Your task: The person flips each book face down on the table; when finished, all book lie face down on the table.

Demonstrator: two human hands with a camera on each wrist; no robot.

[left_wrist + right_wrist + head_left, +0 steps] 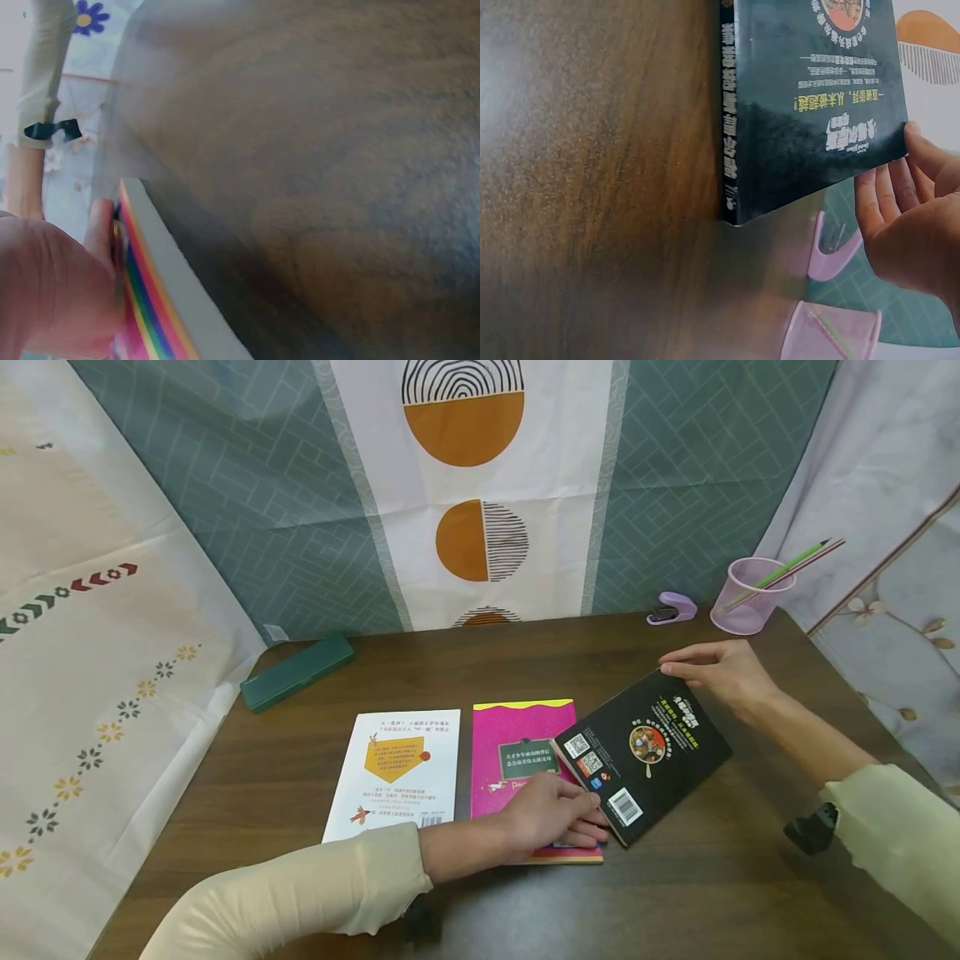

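A black book (pixel 660 752) slants above the table, its lower left part overlapping a magenta book (pixel 517 727). My right hand (pixel 723 672) pinches its upper corner, the thumb on the cover and the fingers behind, as the right wrist view shows. Over the magenta book, my left hand (pixel 551 814) has its fingertips right at the black book's lower left edge; I cannot tell whether they grip it. Rainbow stripes (pixel 146 300) run along the magenta book's edge beside my left hand in the left wrist view. A white book (pixel 405 768) lies to the left.
At the back right stands a pink translucent cup (pixel 738 610) with pencils, next to a small purple stapler (pixel 672 608). A dark green case (pixel 298 672) lies at the back left. Patterned cloth (pixel 292 510) hangs behind the wooden table (pixel 420 668).
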